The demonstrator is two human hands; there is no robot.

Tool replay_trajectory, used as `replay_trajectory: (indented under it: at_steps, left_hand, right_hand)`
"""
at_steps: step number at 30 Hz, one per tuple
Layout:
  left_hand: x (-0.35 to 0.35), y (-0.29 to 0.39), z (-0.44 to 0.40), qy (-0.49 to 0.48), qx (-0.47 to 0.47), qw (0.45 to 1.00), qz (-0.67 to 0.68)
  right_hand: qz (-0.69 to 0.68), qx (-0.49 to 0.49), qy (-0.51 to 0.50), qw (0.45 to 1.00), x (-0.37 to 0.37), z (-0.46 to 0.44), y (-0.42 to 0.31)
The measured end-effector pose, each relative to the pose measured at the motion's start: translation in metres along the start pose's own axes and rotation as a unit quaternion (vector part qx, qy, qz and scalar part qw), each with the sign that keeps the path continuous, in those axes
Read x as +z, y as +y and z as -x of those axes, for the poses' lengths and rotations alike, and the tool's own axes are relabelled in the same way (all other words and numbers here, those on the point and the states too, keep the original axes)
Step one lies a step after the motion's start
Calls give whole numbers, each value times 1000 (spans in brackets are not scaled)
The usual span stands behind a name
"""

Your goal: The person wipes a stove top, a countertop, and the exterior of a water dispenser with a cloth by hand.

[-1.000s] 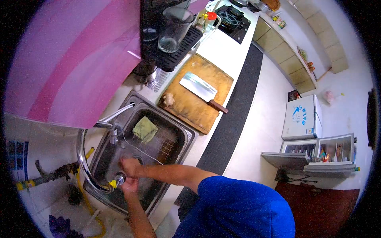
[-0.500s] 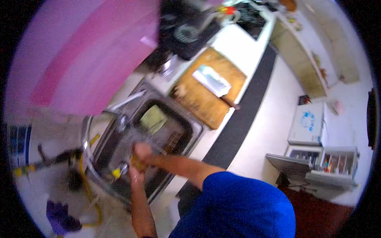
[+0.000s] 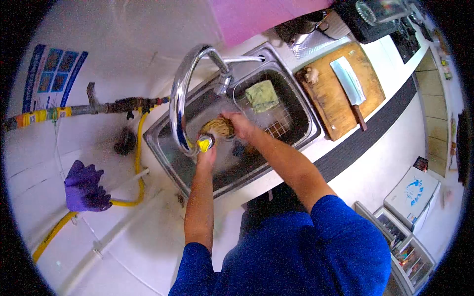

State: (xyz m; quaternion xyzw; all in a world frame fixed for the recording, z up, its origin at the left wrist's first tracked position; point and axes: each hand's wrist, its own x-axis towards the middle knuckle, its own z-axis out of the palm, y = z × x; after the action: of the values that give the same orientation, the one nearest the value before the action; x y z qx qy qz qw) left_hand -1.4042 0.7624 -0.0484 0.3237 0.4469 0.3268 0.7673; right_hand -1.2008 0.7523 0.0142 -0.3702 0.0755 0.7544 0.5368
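Head view, mid-frame: the tan object (image 3: 220, 128), gripped by the right hand (image 3: 240, 126), is best kept low; grasp by the left hand (image 3: 208, 157) cannot be told.

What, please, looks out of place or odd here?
The cleaver on the cutting board: its brown handle juts past the board's edge, so a passing arm could perhaps knock it. Nothing else clearly stands out.
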Motion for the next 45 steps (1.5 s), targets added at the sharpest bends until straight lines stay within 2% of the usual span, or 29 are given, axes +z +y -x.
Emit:
replay_trajectory:
  at_steps: [2,3,4,6,7,9,10,11,13,16,18,22,23,25,27,28,29,30,31,32,34,36,37,39,40,41,42,44,45]
  left_hand:
    - [6,7,6,12,2,1000,-9]
    - [17,18,12,16,-3,1000,5]
    - [30,29,19,20,-8,1000,19]
    - [69,70,38,-32,2,986,162]
    - [51,59,34,-31,1,986,162]
    - [8,43,21,-47,-169,958,227]
    - [5,48,20,-47,-169,958,228]
    - [4,51,19,-77,-112,991,-13]
    - [17,65,22,-104,-51,961,-250]
    - [46,88,18,-57,-60,969,-235]
    - [46,95,6,-147,-88,976,-133]
    - [-15,36,-35,-96,-214,972,15]
    - [14,71,-21,-127,-79,953,-265]
    - [38,80,-13,-148,65,839,-519]
    - [58,75,-12,7,83,960,-266]
    - [51,63,-21,6,84,961,-265]
    - [46,50,-29,65,140,949,-277]
    - [48,47,-27,94,168,940,-281]
    - [59,53,-21,124,195,930,-286]
    - [75,54,-10,200,129,970,-53]
    - [82,55,-6,262,57,945,186]
    - [71,50,-6,127,-202,954,180]
    - [60,39,-8,128,-201,954,182]
    - [38,16,-11,155,-134,978,46]
    - [37,21,-7,116,-122,985,40]
    - [36,24,-4,77,-110,990,35]
    - [37,30,-1,81,-109,990,37]
    - [44,42,2,-11,-126,980,152]
    - [41,41,2,37,-142,982,116]
  right_hand:
    - [79,-7,29,996,-19,-8,20]
    - [207,10,96,974,-19,-6,23]
    - [205,11,97,974,-19,-5,28]
    - [-82,162,-9,983,-21,-1,34]
    - [-83,162,-8,983,-18,4,31]
    - [-100,224,-151,958,-6,14,23]
    - [-100,225,-151,958,1,19,19]
    - [-28,224,-172,959,9,25,16]
    - [44,222,-189,956,7,25,18]
    - [95,240,-236,937,-2,19,23]
    - [116,232,-303,917,5,25,27]
    - [242,252,-202,915,17,33,26]
    - [249,271,-222,903,7,19,33]
    - [256,288,-241,891,10,14,34]
    - [377,231,-190,877,21,18,33]
    - [417,212,-171,867,20,15,38]
    - [591,-1,-72,803,22,12,48]
    - [712,-213,32,668,19,10,57]
    - [713,-213,31,667,29,20,54]
    - [741,-205,70,636,38,29,49]
    - [767,-197,107,602,36,30,50]
    - [690,-392,136,593,24,25,58]
    - [691,-391,133,593,25,29,52]
    - [693,-146,90,701,25,31,32]
    - [695,-146,86,698,16,23,32]
    - [488,-70,38,869,8,16,34]
    - [240,13,-11,971,6,18,34]
    - [193,43,-32,980,5,20,33]
    - [125,68,-29,989,10,19,31]
